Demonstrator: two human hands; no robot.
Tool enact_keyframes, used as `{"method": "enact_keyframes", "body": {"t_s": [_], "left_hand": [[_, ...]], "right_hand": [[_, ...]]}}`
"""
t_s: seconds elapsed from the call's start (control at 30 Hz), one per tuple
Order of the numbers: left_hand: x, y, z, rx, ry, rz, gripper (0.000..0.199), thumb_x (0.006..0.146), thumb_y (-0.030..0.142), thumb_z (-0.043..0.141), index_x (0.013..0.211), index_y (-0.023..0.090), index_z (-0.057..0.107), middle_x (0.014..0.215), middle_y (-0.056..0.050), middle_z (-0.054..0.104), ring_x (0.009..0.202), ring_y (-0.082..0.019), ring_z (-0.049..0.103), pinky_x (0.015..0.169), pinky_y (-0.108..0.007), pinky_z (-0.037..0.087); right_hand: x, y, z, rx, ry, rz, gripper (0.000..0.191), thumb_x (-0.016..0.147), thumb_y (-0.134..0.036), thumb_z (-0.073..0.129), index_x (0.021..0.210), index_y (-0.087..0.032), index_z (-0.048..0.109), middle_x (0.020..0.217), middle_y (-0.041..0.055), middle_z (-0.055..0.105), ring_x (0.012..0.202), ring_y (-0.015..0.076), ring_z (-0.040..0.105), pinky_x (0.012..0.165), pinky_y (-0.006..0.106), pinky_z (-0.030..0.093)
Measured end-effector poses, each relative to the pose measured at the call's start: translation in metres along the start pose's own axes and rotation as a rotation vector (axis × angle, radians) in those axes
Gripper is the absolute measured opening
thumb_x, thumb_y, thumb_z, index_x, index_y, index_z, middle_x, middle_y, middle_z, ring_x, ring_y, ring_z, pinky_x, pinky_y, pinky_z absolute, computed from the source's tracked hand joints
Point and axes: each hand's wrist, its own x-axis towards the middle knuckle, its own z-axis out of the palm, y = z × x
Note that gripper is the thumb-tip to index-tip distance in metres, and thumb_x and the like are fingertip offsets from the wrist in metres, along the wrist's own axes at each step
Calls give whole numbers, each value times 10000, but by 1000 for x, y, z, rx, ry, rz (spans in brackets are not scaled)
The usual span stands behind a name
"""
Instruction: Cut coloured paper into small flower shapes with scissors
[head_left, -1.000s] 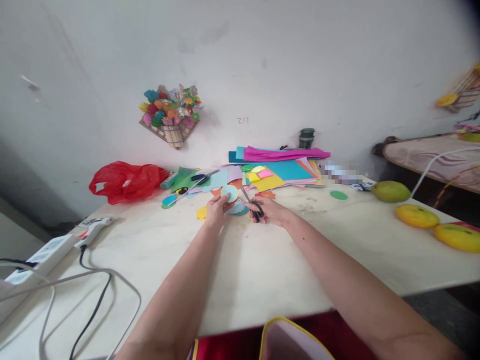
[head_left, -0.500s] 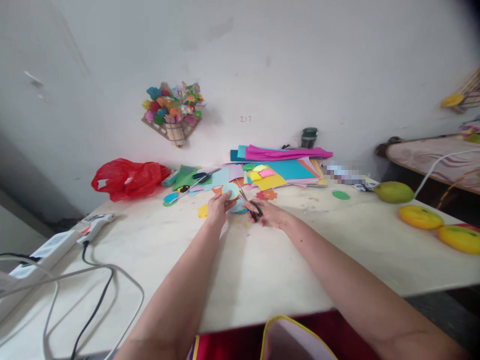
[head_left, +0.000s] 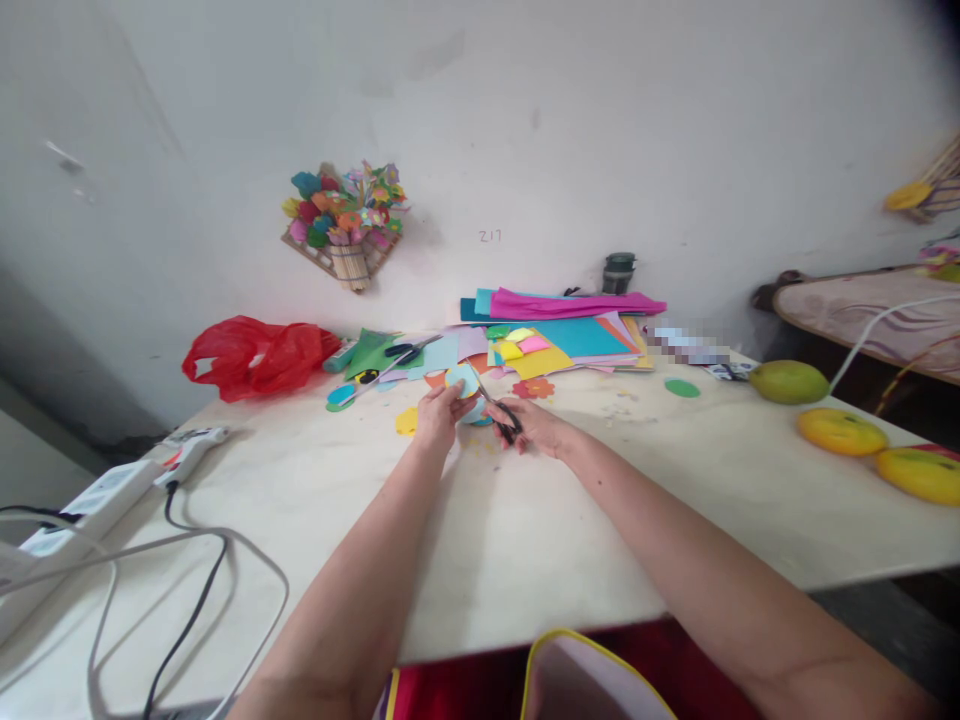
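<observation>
My left hand (head_left: 441,415) pinches a light blue paper disc with a yellow edge (head_left: 462,379), held above the table. Around the black handles of a pair of scissors (head_left: 511,426) my right hand (head_left: 534,428) is closed. The blades point up and left and meet the right edge of the disc. Beneath and between the hands lies another blue paper piece (head_left: 477,411), partly hidden. An orange-red paper flower (head_left: 533,389) is just beyond my right hand, and a yellow paper piece (head_left: 406,421) lies left of my left hand.
Stacked coloured sheets (head_left: 592,340) lie at the back, with dark-handled scissors (head_left: 405,352) to their left. A red plastic bag (head_left: 259,358) sits back left, above a power strip (head_left: 97,505) and cables. Mangoes (head_left: 841,432) and a green oval (head_left: 682,387) are on the right.
The scissor blades look closer together at the disc's edge than before. Both hands stay in nearly the same place, still holding the disc and scissors.
</observation>
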Motion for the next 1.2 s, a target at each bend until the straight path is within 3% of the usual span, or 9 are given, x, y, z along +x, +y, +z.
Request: {"method": "enact_keyframes", "body": {"t_s": [1.2], "left_hand": [[-5,-7,11,-58,76,2,120,672,125,651,772,113,585,690,-66,671,672,-205,682,707,-330,547]], "right_hand": [[8,12,2,36,4,-71,432,722,-584,592,791,-163,521,604,-16,520,459,84,499,307,164,294]]}}
